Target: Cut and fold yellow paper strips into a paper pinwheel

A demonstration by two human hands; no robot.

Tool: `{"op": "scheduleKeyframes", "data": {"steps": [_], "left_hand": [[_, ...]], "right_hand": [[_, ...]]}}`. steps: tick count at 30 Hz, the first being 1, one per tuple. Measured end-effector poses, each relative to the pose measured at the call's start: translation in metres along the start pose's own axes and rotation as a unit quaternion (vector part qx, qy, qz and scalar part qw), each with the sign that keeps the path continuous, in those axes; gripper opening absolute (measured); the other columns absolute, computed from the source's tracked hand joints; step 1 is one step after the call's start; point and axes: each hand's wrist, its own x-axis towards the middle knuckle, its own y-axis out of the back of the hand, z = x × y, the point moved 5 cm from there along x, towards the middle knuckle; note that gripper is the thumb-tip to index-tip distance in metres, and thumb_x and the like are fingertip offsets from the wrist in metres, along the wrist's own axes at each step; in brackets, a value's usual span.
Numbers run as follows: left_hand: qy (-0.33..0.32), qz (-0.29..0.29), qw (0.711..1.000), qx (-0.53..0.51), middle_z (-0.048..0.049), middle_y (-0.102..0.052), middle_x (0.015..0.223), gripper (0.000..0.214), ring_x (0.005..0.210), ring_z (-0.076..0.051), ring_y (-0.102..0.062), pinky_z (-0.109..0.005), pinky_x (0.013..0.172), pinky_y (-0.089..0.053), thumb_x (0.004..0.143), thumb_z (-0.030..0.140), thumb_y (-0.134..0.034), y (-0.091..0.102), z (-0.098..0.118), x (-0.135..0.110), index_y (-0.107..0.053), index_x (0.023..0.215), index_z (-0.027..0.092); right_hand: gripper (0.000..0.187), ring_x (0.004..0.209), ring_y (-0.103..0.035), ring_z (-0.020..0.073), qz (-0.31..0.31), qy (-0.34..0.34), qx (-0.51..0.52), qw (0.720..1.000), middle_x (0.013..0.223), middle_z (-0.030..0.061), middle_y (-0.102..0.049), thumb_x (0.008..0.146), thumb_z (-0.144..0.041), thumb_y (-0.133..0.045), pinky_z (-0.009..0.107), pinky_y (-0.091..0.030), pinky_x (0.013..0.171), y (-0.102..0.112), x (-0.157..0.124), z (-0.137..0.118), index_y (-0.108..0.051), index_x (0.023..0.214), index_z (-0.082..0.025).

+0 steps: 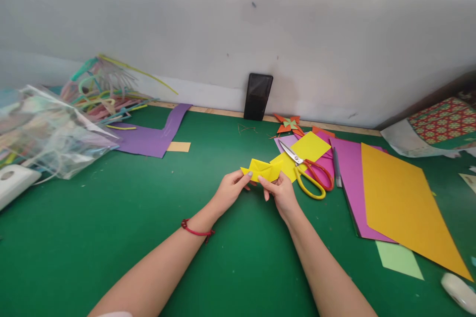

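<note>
A small folded yellow paper (261, 168) is held up between my two hands, over the middle of the green table. My left hand (233, 189) pinches its left end, thumb on top, fingers underneath. At the right end my right hand (280, 192) grips it the same way. Several creases and raised flaps show on the paper. Just right of it lie scissors (314, 178) with one red and one yellow handle, on top of yellow paper squares (314, 145). Behind them is an orange and green folded paper star (289, 123).
A black phone (258, 96) leans against the wall. At right lie magenta sheets (353, 188), an orange-yellow sheet (409, 203), a grey pen (337, 167) and a white mouse (459, 291). At left are purple paper (148, 141), pipe cleaners (107, 94) and a plastic bag (63, 129).
</note>
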Motion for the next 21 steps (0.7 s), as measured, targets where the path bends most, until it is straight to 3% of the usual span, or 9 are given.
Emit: {"op": "scheduleKeyframes", "data": {"steps": [7, 10, 14, 16, 18, 21], "left_hand": [[0.008, 0.022, 1.000, 0.020, -0.0047, -0.067, 0.066, 0.043, 0.058, -0.014, -0.058, -0.026, 0.060, -0.048, 0.076, 0.053, -0.053, 0.002, -0.004, 0.000, -0.067, 0.063, 0.014], [0.016, 0.023, 1.000, -0.007, -0.0057, -0.067, 0.066, 0.044, 0.058, -0.014, -0.059, -0.026, 0.060, -0.049, 0.075, 0.054, -0.055, 0.002, -0.005, 0.001, -0.068, 0.065, 0.013], [0.024, 0.030, 0.994, -0.103, -0.0097, -0.069, 0.075, 0.055, 0.063, -0.017, -0.063, -0.027, 0.057, -0.051, 0.075, 0.061, -0.050, 0.003, -0.008, 0.002, -0.068, 0.088, 0.010], [0.023, 0.039, 0.986, -0.159, -0.0130, -0.069, 0.090, 0.063, 0.068, -0.018, -0.064, -0.027, 0.056, -0.052, 0.075, 0.064, -0.046, 0.005, -0.010, 0.002, -0.064, 0.102, 0.010], [0.028, 0.043, 0.980, -0.194, -0.0150, -0.067, 0.101, 0.065, 0.073, -0.020, -0.066, -0.028, 0.057, -0.053, 0.075, 0.064, -0.047, 0.006, -0.012, 0.003, -0.059, 0.110, 0.010], [0.042, 0.043, 0.976, -0.207, -0.0143, -0.067, 0.102, 0.059, 0.079, -0.022, -0.066, -0.029, 0.061, -0.055, 0.072, 0.052, -0.060, 0.006, -0.012, 0.002, -0.055, 0.114, 0.011]], "right_hand": [[0.033, 0.034, -0.048, 0.0091, -0.001, -0.017, 0.011, 1.000, 0.058, -0.0018, -0.063, 0.055, -0.035, -0.077, 0.022, -0.036, 0.033, 0.000, 0.000, 0.002, -0.059, 0.075, -0.016], [0.032, 0.035, -0.051, 0.0099, 0.010, -0.020, 0.029, 0.999, 0.055, -0.0023, -0.061, 0.061, -0.042, -0.073, 0.022, -0.041, 0.036, -0.001, 0.001, 0.005, -0.059, 0.075, -0.016], [0.034, 0.037, -0.054, 0.0121, 0.048, -0.003, 0.038, 0.998, 0.050, -0.0027, -0.059, 0.064, -0.048, -0.069, 0.023, -0.045, 0.037, 0.003, 0.004, 0.007, -0.057, 0.072, -0.017], [0.030, 0.048, -0.061, 0.0154, 0.063, 0.043, 0.012, 0.997, 0.061, 0.0008, -0.065, 0.064, -0.044, -0.070, 0.026, -0.049, 0.041, 0.007, 0.004, 0.003, -0.060, 0.076, -0.018], [0.022, 0.074, -0.067, 0.0198, 0.059, 0.117, -0.035, 0.991, 0.086, 0.0055, -0.070, 0.067, -0.035, -0.069, 0.031, -0.056, 0.057, 0.008, 0.003, -0.005, -0.065, 0.082, -0.020], [0.019, 0.108, -0.057, 0.0212, 0.024, 0.212, -0.131, 0.968, 0.115, 0.0046, -0.064, 0.073, -0.020, -0.060, 0.038, -0.048, 0.090, 0.005, -0.003, -0.013, -0.069, 0.090, -0.024]]}}
